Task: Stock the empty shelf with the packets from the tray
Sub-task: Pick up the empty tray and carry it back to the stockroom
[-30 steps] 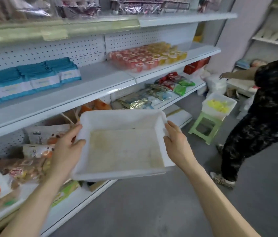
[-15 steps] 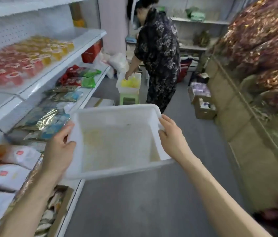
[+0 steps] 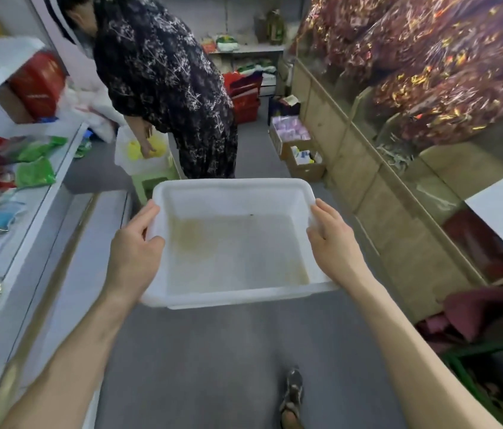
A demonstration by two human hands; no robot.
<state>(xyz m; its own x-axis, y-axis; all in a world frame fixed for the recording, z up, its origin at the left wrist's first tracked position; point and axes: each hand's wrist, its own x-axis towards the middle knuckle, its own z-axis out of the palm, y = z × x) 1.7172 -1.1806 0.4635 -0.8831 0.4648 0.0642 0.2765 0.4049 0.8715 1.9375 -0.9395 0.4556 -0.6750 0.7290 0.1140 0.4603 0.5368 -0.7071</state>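
Observation:
I hold a white plastic tray (image 3: 231,190) level in front of me over the grey aisle floor. It has nothing in it; its bottom shows brownish stains. My left hand (image 3: 134,249) grips its left rim, thumb inside the wall. My right hand (image 3: 333,243) grips the right rim in the same way. The white shelves (image 3: 27,243) run along the left edge, with red, green and silver packets (image 3: 35,171) lying on them.
A person in a dark patterned dress (image 3: 166,82) bends over a white tub of yellow items (image 3: 142,150) on a green stool, blocking the aisle ahead. Cardboard boxes (image 3: 299,153) sit on the floor to the right. A glass-fronted counter (image 3: 398,150) lines the right side.
My view has swung right, away from the shelves and down the aisle. The tray stays in both hands, now centred before me; the other person is closer.

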